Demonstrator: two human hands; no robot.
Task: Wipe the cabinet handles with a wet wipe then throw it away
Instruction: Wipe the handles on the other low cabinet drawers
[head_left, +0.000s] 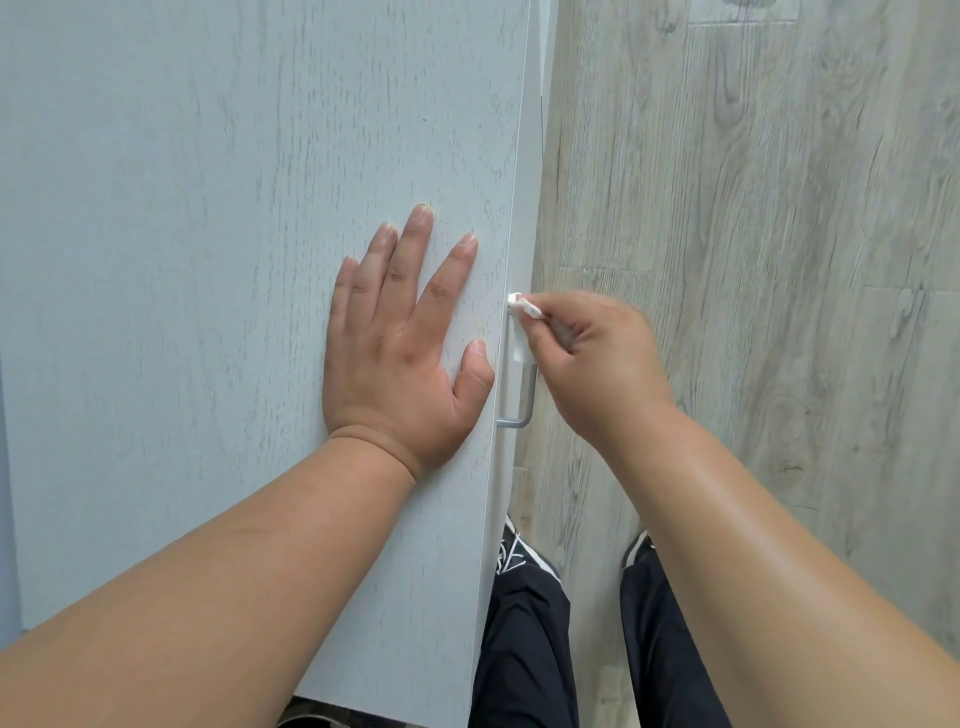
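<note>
A pale grey-blue cabinet (208, 260) fills the left of the view, seen from above. A silver bar handle (524, 405) sticks out from its front edge. My left hand (400, 343) lies flat on the cabinet's top, fingers spread and straight. My right hand (597, 358) pinches a white wet wipe (524, 307) and presses it against the upper end of the handle. The wipe wraps round part of the bar. The handle's lower end shows bare below my fingers.
Light wood-grain floor (753, 208) spreads to the right of the cabinet. My legs in dark trousers (524, 649) and dark shoes with white stripes (511, 545) stand close against the cabinet front at the bottom.
</note>
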